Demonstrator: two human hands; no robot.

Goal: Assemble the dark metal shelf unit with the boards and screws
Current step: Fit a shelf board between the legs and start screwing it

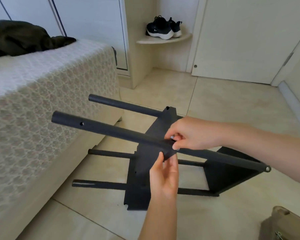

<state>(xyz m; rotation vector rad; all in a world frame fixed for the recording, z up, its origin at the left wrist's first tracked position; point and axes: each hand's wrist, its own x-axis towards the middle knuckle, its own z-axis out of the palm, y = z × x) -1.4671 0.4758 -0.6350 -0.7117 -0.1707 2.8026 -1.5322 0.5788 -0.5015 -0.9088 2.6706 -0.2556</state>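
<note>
Currently on floor [215, 101] beside bed [42, 84]: dark shelf unit [232, 177], tipped on side, part-built. Upper pole [111, 130] across corner of middle board [140, 179]. Left hand [164, 179] pinching that corner; right hand [194, 132] pinching small silver screw [172, 137] at joint. Risk: cross-threaded or dropped screw, from slipped board and misaligned holes. Tan bag [284, 224] bottom right, contents unseen; corner shelf [184, 38] holding sneakers [161, 28].

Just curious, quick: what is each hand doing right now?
Left hand: pinches a corner of the dark board.
Right hand: pinches a small silver screw.
</note>
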